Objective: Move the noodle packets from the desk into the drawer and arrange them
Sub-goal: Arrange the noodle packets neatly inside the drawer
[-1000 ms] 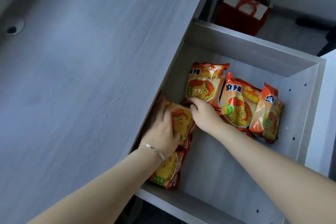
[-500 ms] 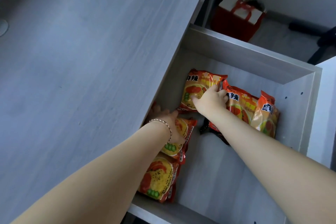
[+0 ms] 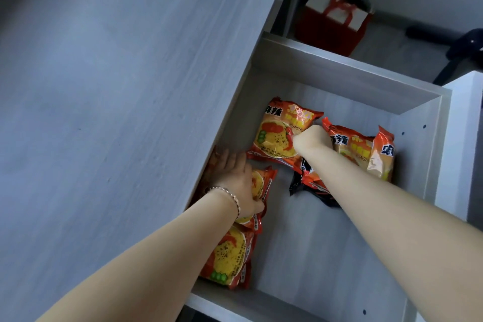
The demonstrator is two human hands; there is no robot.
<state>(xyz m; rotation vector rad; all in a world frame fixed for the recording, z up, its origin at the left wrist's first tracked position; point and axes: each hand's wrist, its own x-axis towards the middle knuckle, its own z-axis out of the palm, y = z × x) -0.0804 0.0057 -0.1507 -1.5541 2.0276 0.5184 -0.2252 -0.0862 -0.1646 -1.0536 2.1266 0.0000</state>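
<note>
**Squaring up the packets inside the drawer**

All the noodle packets I can see already lie inside the open drawer [image 3: 339, 78]; the desk top [image 3: 117, 86] shows none, so I judge the job to be in its arranging stage.

My left hand [image 3: 235, 180] lies flat and open, palm down, pressing a packet [image 3: 264, 180] against the drawer's left side, partly under the desk's edge. Another packet [image 3: 227, 259] lies just nearer to me in the same column, overlapping it. My right hand [image 3: 311, 138] reaches to the back row, between the large face-up packet [image 3: 279, 133] and the pair to its right [image 3: 366, 149]. From this angle its fingers are hidden behind the knuckles, so I cannot tell whether it grips a packet edge or only pushes.

A dark-backed packet [image 3: 311, 185] lies crooked under my right forearm, partly beneath the back row. To do this step well, I would hold the left column pinned so it does not slide, then use the right hand to draw the back-row packets into line. The rightmost packet [image 3: 383, 154] stands tilted on edge; I would lay it flat. The crooked one needs pulling free first and turning face up, otherwise the row will ride up on it. Gentle pressure only: the noodles inside probably crush easily.
</note>
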